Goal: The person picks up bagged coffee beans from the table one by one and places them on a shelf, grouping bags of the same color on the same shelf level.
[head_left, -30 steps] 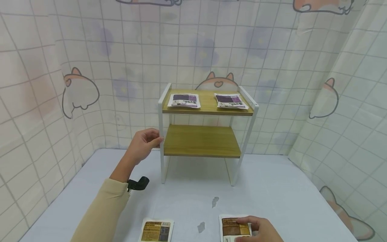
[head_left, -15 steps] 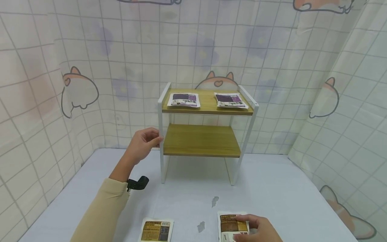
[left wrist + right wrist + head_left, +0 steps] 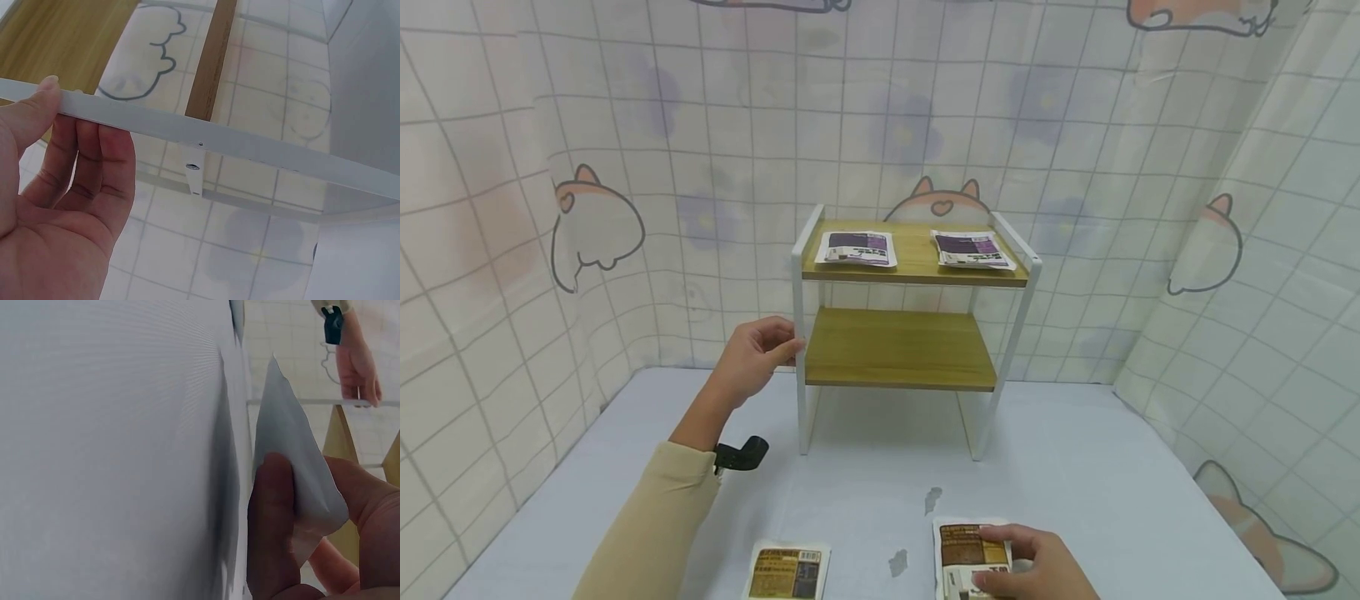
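At the left side of a two-tier shelf [image 3: 902, 350], my left hand [image 3: 752, 358] holds its white front post [image 3: 800, 400]. The left wrist view shows the thumb on one face of the white post [image 3: 150, 122] and the curled fingers behind it. My right hand [image 3: 1045, 567] pinches a flat brown-and-white food pouch [image 3: 967, 546] by its right side, at the bottom of the head view. In the right wrist view the pouch [image 3: 294, 444] is between thumb and fingers, its pale underside lifted off the table. A second brown pouch [image 3: 786, 571] lies flat to the left.
On the upper board rest purple-and-white pouches, a left one [image 3: 856, 248] and a right one [image 3: 973, 250]. The lower wooden board [image 3: 898, 348] sits between the white frames. Grey patches [image 3: 898, 563] mark the white tabletop [image 3: 1075, 483]. A grid-patterned curtain [image 3: 737, 167] surrounds the table.
My right hand has shifted slightly left and forward, carrying the brown pouch with it. My left hand stays on the post, and the shelf is unmoved.
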Demonstrator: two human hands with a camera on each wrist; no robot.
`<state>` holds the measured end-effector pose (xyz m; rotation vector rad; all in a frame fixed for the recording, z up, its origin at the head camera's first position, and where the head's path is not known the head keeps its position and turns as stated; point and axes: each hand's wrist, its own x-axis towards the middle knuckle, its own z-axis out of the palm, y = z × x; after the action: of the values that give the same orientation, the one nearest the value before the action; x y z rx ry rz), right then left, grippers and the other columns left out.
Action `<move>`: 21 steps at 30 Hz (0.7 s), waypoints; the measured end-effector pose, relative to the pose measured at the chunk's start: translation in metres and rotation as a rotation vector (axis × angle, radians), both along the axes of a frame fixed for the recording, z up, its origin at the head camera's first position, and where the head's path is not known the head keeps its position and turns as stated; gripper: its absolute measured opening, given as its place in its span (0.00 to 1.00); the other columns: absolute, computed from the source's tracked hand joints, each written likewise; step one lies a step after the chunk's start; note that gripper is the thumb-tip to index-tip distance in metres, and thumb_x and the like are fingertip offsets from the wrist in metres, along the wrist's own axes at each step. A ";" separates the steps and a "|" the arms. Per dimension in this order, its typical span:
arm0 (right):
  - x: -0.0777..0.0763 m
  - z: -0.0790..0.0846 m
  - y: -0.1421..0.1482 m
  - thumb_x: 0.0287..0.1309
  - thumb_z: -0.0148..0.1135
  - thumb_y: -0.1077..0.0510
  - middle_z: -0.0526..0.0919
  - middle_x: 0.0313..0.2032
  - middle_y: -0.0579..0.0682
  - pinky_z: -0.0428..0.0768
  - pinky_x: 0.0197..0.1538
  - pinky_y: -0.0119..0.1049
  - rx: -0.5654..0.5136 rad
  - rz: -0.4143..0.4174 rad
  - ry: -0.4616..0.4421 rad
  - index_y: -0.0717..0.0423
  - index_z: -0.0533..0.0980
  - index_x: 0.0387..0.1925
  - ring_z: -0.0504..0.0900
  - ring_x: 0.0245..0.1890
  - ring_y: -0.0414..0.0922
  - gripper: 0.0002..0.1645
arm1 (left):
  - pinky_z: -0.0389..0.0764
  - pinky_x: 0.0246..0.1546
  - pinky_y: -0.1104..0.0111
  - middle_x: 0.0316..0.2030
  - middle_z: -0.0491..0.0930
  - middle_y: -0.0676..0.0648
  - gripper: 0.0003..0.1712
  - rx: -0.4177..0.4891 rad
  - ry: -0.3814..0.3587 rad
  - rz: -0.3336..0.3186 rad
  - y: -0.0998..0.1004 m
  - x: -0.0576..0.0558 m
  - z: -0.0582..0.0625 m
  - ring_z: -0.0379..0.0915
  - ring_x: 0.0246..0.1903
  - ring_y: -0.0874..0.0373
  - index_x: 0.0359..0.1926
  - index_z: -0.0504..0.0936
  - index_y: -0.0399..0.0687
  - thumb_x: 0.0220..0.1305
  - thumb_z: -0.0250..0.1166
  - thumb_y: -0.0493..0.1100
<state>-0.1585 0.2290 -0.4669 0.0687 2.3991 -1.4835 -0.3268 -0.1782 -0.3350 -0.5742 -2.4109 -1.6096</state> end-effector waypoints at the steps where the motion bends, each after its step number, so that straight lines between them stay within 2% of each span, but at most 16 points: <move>1: 0.000 0.001 0.000 0.48 0.81 0.44 0.86 0.51 0.57 0.88 0.45 0.41 -0.004 -0.001 -0.001 0.59 0.78 0.62 0.80 0.42 0.46 0.42 | 0.87 0.49 0.66 0.46 0.86 0.37 0.11 0.001 0.001 -0.002 0.000 0.000 0.000 0.85 0.44 0.50 0.50 0.83 0.40 0.72 0.65 0.42; 9: -0.006 0.003 -0.004 0.46 0.83 0.47 0.85 0.51 0.56 0.88 0.44 0.40 -0.047 -0.024 -0.003 0.57 0.79 0.63 0.83 0.41 0.45 0.42 | 0.87 0.50 0.64 0.47 0.86 0.38 0.11 -0.002 0.000 -0.004 0.000 0.000 0.000 0.85 0.45 0.49 0.50 0.83 0.42 0.72 0.65 0.43; 16: -0.011 0.007 -0.012 0.43 0.84 0.45 0.84 0.56 0.57 0.85 0.49 0.40 0.061 -0.096 0.028 0.51 0.82 0.60 0.80 0.46 0.44 0.40 | 0.87 0.50 0.63 0.48 0.85 0.36 0.11 -0.004 -0.002 -0.001 0.000 -0.001 -0.001 0.85 0.45 0.49 0.49 0.83 0.42 0.72 0.65 0.43; 21: -0.012 0.011 -0.015 0.42 0.85 0.46 0.84 0.57 0.56 0.83 0.53 0.47 0.084 -0.121 0.061 0.48 0.83 0.58 0.80 0.51 0.48 0.38 | 0.87 0.50 0.64 0.48 0.85 0.36 0.10 -0.006 0.002 0.000 0.000 -0.002 -0.001 0.85 0.45 0.49 0.49 0.83 0.44 0.72 0.66 0.44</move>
<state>-0.1705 0.2137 -0.4560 0.1937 2.5472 -1.4550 -0.3285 -0.1786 -0.3356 -0.5768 -2.4147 -1.6017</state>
